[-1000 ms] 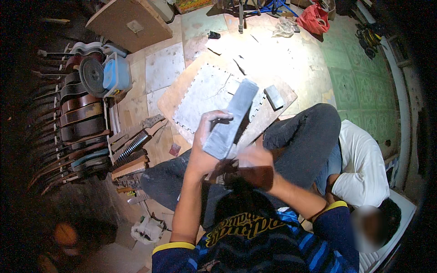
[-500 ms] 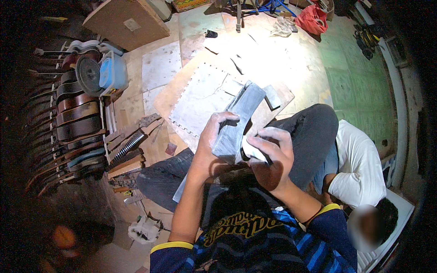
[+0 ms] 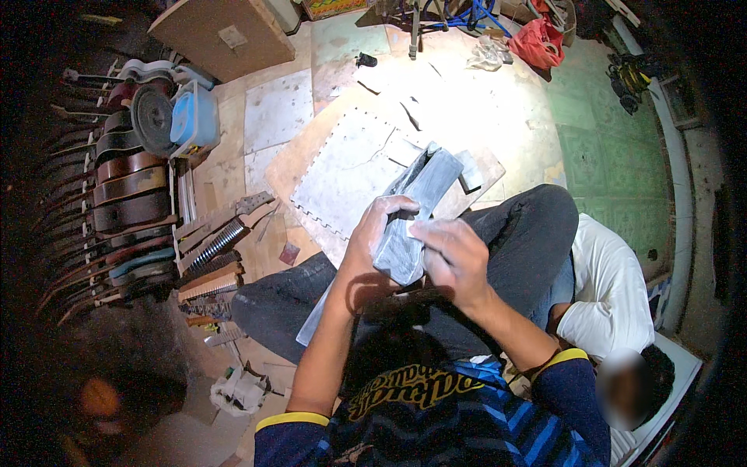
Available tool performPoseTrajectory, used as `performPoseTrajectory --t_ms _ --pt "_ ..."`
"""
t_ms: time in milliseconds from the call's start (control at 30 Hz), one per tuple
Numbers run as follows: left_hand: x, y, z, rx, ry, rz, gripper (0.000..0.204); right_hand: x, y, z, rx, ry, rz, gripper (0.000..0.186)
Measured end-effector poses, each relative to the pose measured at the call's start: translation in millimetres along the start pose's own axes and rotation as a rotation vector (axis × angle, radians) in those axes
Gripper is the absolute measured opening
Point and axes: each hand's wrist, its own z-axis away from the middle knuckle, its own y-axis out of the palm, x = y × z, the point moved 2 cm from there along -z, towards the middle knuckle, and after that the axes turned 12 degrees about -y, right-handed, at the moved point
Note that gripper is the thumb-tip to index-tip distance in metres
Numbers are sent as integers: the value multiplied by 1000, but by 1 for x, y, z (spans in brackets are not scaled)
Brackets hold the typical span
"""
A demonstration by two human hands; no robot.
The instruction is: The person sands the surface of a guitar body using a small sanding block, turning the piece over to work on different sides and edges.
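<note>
My left hand [image 3: 375, 237] is wrapped round the near left side of a long grey block [image 3: 428, 187] streaked with whitish dust. The block is tilted, its far end pointing away and slightly right, with a dark hollow along its upper left edge. My right hand [image 3: 455, 253] is closed in a pinch over the block's right side, near its close end. Between those fingertips a bit of a white folded piece [image 3: 412, 229] shows, pressed against the block; most of it is hidden. Both hands are dusty, above my crossed legs.
A pale foam mat [image 3: 334, 167] lies on a board ahead, with a small grey-topped block [image 3: 471, 171] on it. Guitars [image 3: 132, 198] line the left, beside a blue tub [image 3: 194, 121] and hand tools [image 3: 226, 338]. A person in a white shirt [image 3: 611, 284] sits close on my right.
The block has been turned in my left hand, so its hollow edge now shows. My right hand has moved from the block's lower right edge up onto it, and the white piece is mostly covered.
</note>
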Motion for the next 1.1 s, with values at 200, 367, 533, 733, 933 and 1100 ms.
performPoseTrajectory --t_ms 200,367,533,733,933,1100 --pt "5 2 -1 -2 0 2 59 -18 7 11 -11 102 60 34" --pt "-4 -4 -1 -22 31 -13 63 5 4 5 -16 -13 -119 30" --pt "-3 -7 -1 2 -6 -14 55 2 3 4 60 136 34 35" --pt "-18 -5 -8 9 -10 19 76 22 -7 -25 282 213 98 50" --pt "-16 -7 -13 40 34 10 82 21 -6 -23 371 217 115 61" --pt "-24 -7 -15 153 -74 -11 77 14 -4 -23 352 230 120 64"
